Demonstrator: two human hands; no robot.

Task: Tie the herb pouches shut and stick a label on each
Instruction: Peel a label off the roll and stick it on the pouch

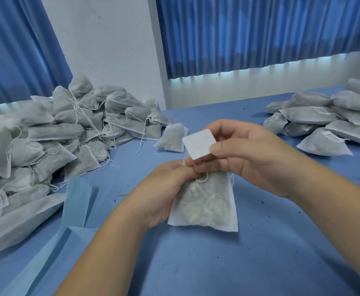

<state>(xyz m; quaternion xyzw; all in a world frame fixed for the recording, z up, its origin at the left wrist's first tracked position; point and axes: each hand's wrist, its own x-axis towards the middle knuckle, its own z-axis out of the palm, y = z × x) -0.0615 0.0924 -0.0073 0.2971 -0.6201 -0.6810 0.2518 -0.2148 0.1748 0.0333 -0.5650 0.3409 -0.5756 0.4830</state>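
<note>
White label (198,144) pinched by right hand (245,154); left hand (164,189) grips pouch (206,201) at its neck. Risk: label creasing or landing crooked on the soft, lumpy fabric.

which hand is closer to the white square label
Right. The right hand pinches the label by its edge; the left hand is just below it, gripping the pouch.

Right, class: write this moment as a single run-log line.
step: labelling | left hand: holds pouch | right hand: pinches white label near pouch top | labelled pile: far right
</note>
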